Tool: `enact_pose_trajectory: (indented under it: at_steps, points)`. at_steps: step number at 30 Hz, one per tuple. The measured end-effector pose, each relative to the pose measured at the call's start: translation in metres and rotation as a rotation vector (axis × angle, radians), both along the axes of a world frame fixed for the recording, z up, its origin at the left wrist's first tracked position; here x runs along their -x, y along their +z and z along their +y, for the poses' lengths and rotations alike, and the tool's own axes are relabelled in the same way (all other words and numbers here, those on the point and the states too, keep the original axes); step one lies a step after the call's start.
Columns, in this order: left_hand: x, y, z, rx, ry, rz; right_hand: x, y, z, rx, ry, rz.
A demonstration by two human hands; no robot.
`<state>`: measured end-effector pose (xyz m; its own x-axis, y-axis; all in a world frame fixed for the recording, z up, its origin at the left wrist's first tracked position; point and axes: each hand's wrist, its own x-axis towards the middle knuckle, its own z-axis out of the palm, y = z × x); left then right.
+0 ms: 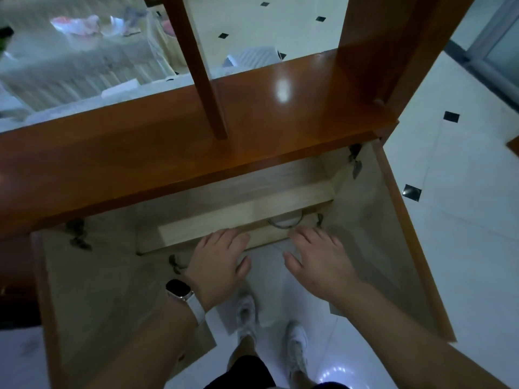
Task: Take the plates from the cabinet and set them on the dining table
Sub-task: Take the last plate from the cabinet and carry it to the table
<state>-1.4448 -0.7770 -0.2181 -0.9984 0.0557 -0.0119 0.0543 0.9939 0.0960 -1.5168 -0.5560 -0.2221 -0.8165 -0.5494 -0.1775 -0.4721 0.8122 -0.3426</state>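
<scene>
From the head view, we're looking straight down into the open cabinet (168, 153), both doors swung wide. The left grip (222, 259) and right grip (320, 259) are empty, fingers spread apart, held out side by side at the front edge of the inner shelf (244, 211). The plates (283, 221) show only as a pale curved rim tucked under that shelf, lying flat, just ahead of the fingertips and nearer the right grip. We'd say the right slides under the rim first, with the left steadying. How many plates, we can't tell.
</scene>
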Motion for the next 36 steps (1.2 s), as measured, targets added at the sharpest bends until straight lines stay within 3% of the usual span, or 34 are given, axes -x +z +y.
enact_pose_trajectory:
  at_steps: [10, 20, 27, 36]
  points:
    - [0.040, -0.113, -0.041, -0.123, -0.153, -0.118, 0.022, -0.093, -0.052, -0.031, -0.118, -0.011]
    - [0.092, -0.280, -0.058, -0.064, -0.098, -0.112, 0.064, -0.269, -0.078, -0.033, -0.127, 0.007]
    - [0.130, -0.428, -0.071, -0.061, -0.172, -0.098, 0.099, -0.414, -0.075, -0.088, -0.180, 0.029]
    - [0.193, -0.568, -0.079, -0.036, -0.121, -0.047, 0.153, -0.557, -0.057, -0.145, -0.185, 0.212]
